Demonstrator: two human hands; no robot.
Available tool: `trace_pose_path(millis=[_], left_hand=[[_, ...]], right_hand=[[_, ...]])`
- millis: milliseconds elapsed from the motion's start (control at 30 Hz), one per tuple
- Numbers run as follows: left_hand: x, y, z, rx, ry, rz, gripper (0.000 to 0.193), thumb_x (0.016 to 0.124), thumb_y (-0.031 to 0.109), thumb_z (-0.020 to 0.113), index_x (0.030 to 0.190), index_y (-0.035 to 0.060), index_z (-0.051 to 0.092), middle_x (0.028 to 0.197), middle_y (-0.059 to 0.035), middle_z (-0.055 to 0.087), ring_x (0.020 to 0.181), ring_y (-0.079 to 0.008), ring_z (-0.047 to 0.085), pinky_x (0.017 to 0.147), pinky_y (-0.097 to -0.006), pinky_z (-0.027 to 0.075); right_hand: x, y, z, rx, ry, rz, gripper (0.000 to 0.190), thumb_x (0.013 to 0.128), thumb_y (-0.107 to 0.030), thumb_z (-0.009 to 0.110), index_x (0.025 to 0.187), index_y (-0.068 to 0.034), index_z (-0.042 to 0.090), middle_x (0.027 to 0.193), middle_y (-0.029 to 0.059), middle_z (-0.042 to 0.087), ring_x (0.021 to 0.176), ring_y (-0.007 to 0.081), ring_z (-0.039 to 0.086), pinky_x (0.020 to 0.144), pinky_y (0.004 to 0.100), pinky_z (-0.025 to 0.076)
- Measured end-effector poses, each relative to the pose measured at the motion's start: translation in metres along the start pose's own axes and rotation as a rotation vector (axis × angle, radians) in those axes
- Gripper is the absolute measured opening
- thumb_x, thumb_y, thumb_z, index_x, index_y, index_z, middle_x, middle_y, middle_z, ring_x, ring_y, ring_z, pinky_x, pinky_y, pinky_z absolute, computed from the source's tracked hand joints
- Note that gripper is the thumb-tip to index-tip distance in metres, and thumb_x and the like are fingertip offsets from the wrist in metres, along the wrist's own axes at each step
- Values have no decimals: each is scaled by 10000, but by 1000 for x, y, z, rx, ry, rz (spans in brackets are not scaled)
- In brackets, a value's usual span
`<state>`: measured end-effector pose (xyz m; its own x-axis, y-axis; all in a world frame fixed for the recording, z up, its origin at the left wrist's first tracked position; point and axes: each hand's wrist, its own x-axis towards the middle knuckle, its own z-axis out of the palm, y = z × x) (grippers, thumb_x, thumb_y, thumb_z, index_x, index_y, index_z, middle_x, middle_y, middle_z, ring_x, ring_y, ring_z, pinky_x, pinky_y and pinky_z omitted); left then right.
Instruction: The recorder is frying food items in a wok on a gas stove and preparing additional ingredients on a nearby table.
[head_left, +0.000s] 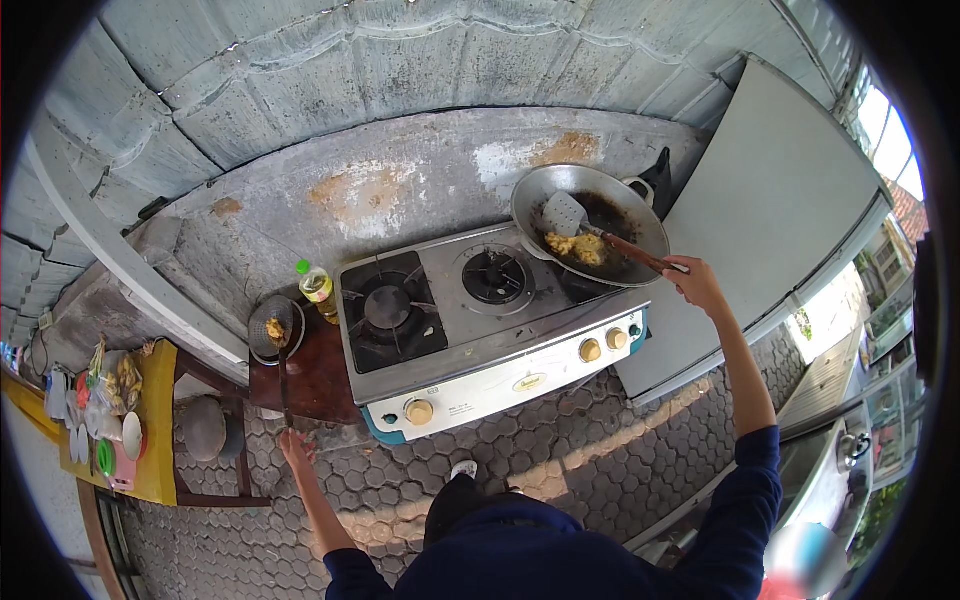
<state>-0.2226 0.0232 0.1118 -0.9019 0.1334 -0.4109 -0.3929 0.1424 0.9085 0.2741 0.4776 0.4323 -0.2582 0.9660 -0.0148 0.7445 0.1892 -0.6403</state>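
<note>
My right hand (694, 283) grips the wooden handle of a slotted metal spatula (562, 214), whose blade lies inside a large wok (549, 178) on the right of the gas stove. Golden-brown fried food (586, 249) sits in dark oil beside the blade. At the left, my left hand (298, 448) holds the long handle of a round perforated skimmer (264, 343) with a small piece of fried food (275, 330) on it. The skimmer rests over a round vessel on a dark red-brown wooden table (322, 386). Beside it stands a bottle of yellowish liquid (319, 289) with a green cap.
The gas stove (517, 334) has bare left and middle burners. A grey panel (780, 210) borders it at right, a stained wall (420, 180) behind. At far left, a yellow-covered table (159, 420) holds bags and dishes; a dark round pot (204, 429) sits beside it.
</note>
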Motion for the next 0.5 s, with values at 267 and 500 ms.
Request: trace_pose_path(millis=[267, 500], left_hand=[[-5, 12, 6, -22, -21, 5, 453, 800, 389, 453, 1174, 165, 331, 914, -67, 511, 552, -123, 492, 405, -246, 336], [-6, 14, 7, 1, 13, 10, 473, 782, 412, 463, 1157, 146, 350, 873, -49, 530, 540, -101, 478, 419, -226, 316]], right_hand=[[-37, 32, -19, -140, 143, -117, 293, 692, -152, 582, 966, -49, 568, 545, 73, 523, 471, 124, 477, 473, 263, 392], [-59, 20, -16, -270, 333, -85, 281, 706, -125, 562, 971, -31, 554, 608, 153, 552, 512, 214, 525, 547, 303, 420]])
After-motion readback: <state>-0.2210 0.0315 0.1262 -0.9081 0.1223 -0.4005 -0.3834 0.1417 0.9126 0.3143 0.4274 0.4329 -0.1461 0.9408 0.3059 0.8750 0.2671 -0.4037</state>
